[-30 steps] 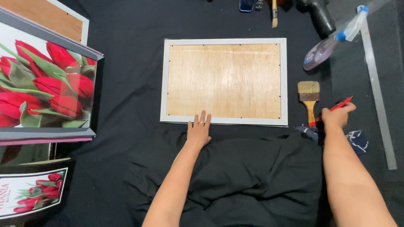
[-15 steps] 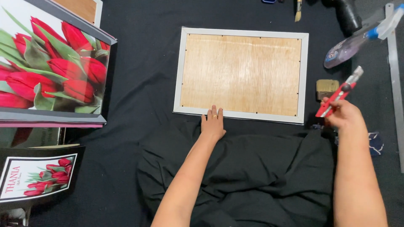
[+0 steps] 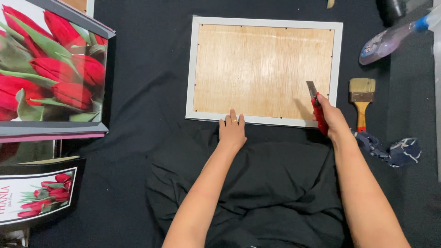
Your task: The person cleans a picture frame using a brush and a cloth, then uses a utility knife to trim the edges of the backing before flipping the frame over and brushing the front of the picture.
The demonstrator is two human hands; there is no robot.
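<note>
White frame (image 3: 193,69) with pale wood-grain backing (image 3: 264,69); red knife (image 3: 319,115); black cloth (image 3: 151,69); red tulip prints (image 3: 50,69).

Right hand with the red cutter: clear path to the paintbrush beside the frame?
Probably yes. The right hand grips the red cutter over the frame's lower right corner, and the paintbrush lies just to its right on bare black cloth. Nothing lies between, but the hand is occupied.

A small rectangular label (image 3: 377,47), purple and white, sits on the spray bottle (image 3: 397,36), upper right.
</note>
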